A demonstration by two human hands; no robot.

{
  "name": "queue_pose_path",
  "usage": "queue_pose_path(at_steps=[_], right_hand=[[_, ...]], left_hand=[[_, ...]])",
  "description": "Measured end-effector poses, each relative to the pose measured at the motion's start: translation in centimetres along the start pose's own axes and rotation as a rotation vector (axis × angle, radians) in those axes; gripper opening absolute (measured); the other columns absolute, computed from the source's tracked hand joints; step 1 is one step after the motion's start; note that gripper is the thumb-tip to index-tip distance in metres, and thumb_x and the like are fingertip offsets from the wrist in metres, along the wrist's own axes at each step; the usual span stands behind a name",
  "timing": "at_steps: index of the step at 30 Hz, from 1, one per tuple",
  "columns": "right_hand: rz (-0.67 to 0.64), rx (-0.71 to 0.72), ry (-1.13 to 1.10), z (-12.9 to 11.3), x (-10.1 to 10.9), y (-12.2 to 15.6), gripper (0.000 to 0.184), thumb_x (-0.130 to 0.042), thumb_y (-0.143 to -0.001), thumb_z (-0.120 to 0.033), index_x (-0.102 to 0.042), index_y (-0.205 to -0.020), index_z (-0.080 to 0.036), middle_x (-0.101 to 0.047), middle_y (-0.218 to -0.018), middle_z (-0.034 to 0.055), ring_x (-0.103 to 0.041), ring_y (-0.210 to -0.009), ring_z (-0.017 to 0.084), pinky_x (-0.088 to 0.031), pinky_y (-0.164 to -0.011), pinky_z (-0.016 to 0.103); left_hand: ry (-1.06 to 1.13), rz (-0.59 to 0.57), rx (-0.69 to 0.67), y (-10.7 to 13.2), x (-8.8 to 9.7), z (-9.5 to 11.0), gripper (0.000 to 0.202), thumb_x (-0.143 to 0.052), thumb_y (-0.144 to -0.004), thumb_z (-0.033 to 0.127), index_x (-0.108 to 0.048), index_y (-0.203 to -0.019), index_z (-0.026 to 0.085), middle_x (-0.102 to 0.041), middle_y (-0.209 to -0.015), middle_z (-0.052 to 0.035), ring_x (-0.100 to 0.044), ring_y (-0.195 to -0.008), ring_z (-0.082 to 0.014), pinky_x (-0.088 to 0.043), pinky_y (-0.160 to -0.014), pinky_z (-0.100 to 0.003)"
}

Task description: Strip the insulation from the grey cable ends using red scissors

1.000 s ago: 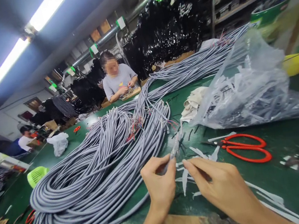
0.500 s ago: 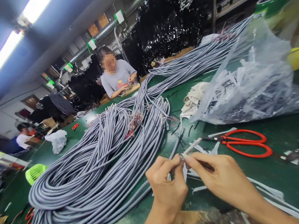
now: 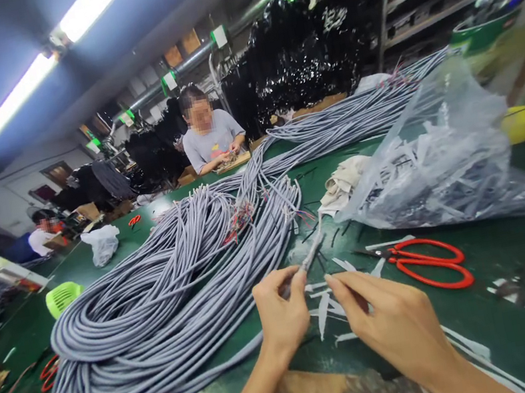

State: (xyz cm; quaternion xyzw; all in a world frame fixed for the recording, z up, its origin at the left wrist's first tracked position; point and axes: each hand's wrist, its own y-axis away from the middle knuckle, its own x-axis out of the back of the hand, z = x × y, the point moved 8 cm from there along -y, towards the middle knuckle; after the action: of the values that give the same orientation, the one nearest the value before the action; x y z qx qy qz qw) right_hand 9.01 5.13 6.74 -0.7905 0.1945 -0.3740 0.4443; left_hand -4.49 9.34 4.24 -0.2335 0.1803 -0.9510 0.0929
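My left hand (image 3: pixel 280 312) pinches the end of a grey cable (image 3: pixel 311 254) between thumb and fingers, the tip pointing up and away over the green table (image 3: pixel 498 324). My right hand (image 3: pixel 392 326) hovers just to its right, fingers curled with the fingertips pinched together; what they hold, if anything, I cannot make out. A large heap of grey cables (image 3: pixel 168 294) runs from the left front toward the far side. Pale strips of stripped jacket (image 3: pixel 326 310) lie under my hands.
Red-handled scissors (image 3: pixel 426 259) lie to the right of my hands. A clear plastic bag (image 3: pixel 443 158) of offcuts and a cloth (image 3: pixel 342 186) sit behind them. A person (image 3: pixel 208 135) works at the far side. A green basket (image 3: pixel 62 298) sits at left.
Half a second ago both hands met at the cable end, with a pale piece sticking out to the right. Now my hands are apart and the cable tip points up and away.
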Motion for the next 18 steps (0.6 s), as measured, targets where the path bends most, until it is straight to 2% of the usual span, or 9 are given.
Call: queue_pose_path(at_steps=[4, 9, 13, 15, 18], right_hand=[[0.007, -0.002, 0.06, 0.3, -0.2, 0.0, 0.037, -0.039, -0.092, -0.026, -0.059, -0.063, -0.018, -0.066, -0.057, 0.0016, -0.059, -0.047, 0.012, -0.036, -0.049, 0.024], [-0.001, 0.013, 0.063, 0.0, -0.3, -0.2, 0.037, -0.039, -0.092, -0.027, -0.06, -0.064, -0.018, -0.066, -0.058, 0.0015, -0.059, -0.048, 0.011, -0.036, -0.049, 0.022], [-0.051, -0.018, -0.02, 0.4, -0.6, -0.4, 0.037, -0.038, -0.092, -0.028, -0.06, -0.063, -0.018, -0.063, -0.054, -0.0003, -0.056, -0.045, 0.01, -0.037, -0.047, 0.022], [-0.097, -0.047, -0.127, 0.6, -1.0, -0.4, 0.037, -0.039, -0.092, -0.027, -0.059, -0.062, -0.018, -0.059, -0.049, -0.0023, -0.052, -0.04, 0.008, -0.037, -0.044, 0.02], [-0.109, -0.033, -0.259, 0.3, -1.0, -0.4, 0.035, -0.041, -0.09, -0.024, -0.058, -0.061, -0.017, -0.059, -0.049, -0.0021, -0.051, -0.039, 0.007, -0.039, -0.044, 0.018]], left_hand=[[0.011, -0.03, -0.043, 0.4, 0.3, 0.8, 0.021, -0.055, -0.08, 0.023, -0.072, -0.078, 0.011, -0.068, -0.066, -0.0075, -0.059, -0.057, -0.0151, -0.045, -0.055, -0.023], [-0.042, -0.013, -0.116, 0.8, 0.5, 1.7, 0.02, -0.055, -0.079, 0.022, -0.072, -0.076, 0.012, -0.066, -0.063, -0.0067, -0.057, -0.054, -0.0137, -0.043, -0.052, -0.022], [-0.082, -0.044, -0.161, 0.9, 0.2, 2.4, 0.021, -0.054, -0.079, 0.022, -0.073, -0.074, 0.012, -0.064, -0.057, -0.0056, -0.053, -0.049, -0.0125, -0.039, -0.047, -0.021], [-0.076, -0.078, -0.137, 0.9, 0.0, 2.3, 0.023, -0.053, -0.079, 0.022, -0.073, -0.073, 0.012, -0.064, -0.056, -0.0054, -0.052, -0.048, -0.0123, -0.038, -0.047, -0.022], [0.022, -0.114, -0.02, 0.8, -0.3, 1.3, 0.025, -0.052, -0.079, 0.024, -0.072, -0.072, 0.011, -0.066, -0.059, -0.0063, -0.055, -0.052, -0.0135, -0.041, -0.049, -0.022]])
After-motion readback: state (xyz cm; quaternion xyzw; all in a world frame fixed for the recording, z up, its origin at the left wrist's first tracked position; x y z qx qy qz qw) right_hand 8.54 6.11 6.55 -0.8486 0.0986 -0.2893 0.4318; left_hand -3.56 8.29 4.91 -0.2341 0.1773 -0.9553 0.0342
